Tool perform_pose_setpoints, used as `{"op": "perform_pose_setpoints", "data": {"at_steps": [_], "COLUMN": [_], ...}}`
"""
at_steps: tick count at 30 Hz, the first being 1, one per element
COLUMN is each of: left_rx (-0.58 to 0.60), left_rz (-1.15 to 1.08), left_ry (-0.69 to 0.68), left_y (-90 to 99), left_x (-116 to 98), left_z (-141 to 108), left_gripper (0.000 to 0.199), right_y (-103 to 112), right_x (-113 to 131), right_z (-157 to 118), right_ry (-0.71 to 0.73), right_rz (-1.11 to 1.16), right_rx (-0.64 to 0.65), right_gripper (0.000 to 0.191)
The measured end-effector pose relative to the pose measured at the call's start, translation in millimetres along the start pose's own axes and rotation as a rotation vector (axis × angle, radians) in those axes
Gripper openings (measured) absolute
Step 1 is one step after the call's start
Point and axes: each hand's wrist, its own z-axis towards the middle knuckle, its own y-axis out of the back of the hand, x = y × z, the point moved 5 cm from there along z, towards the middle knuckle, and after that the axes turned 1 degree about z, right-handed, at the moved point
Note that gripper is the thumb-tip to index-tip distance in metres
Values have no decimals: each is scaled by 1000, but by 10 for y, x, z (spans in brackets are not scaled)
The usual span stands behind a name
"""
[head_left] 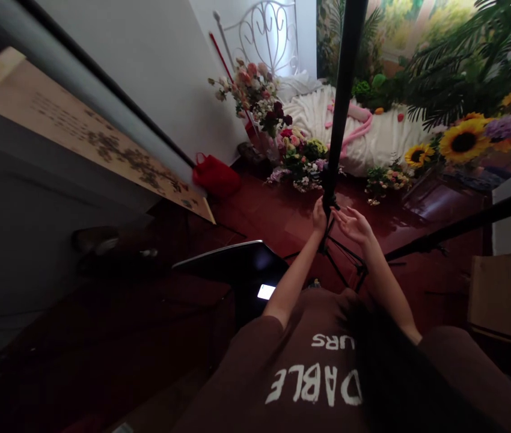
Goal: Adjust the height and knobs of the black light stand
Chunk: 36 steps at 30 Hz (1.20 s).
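A black light stand [344, 90] rises in front of me, its thin legs [337, 267] spread over the dark red floor. My left hand [319, 218] is closed around the pole from the left, just below a joint with a small knob [335, 205]. On the other side, my right hand [353, 225] is turned palm up with its fingers apart. Its fingertips are close to the knob; whether they touch it I cannot tell.
A second black pole [463, 224] slants in from the right, above a cardboard box [508, 297]. Flower bunches [300, 150] and sunflowers [463, 141] stand before a white-covered bed [382, 141]. To the left are a red bag [217, 176], a dark panel [237, 261] and a lit phone-like screen [266, 292].
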Motion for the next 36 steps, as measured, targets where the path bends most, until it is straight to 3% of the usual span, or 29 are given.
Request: {"op": "perform_pose_setpoints", "data": {"at_steps": [4, 8, 12, 17, 22, 26, 31, 36], "left_rx": [-27, 48, 212, 479, 778, 937, 993, 887], "left_rz": [113, 190, 197, 217, 200, 130, -33, -9], "left_ry": [76, 289, 310, 158, 30, -110, -208, -192], "left_y": [130, 62, -214, -775, -1476, -2010, -2529, -2737], "left_x": [421, 838, 1011, 859, 501, 165, -160, -174], "left_z": [-375, -747, -1039, -1250, -1404, -1524, -1712, -1879], "left_gripper": [45, 41, 29, 26, 37, 51, 58, 52], "right_y": [429, 1000, 1543, 1984, 2117, 2032, 1835, 1797], "right_x": [152, 351, 431, 422, 538, 810, 1150, 1328], "right_z": [-320, -678, -1101, -1622, -2034, -2312, -2478, -2535], "right_ry": [128, 261, 339, 452, 619, 754, 738, 662], "right_rz": [-188, -307, -352, -289, -334, -488, -775, -892], "right_rx": [-133, -347, -538, -686, -803, -873, -813, -775], "right_gripper": [30, 29, 26, 23, 15, 16, 32, 41]}}
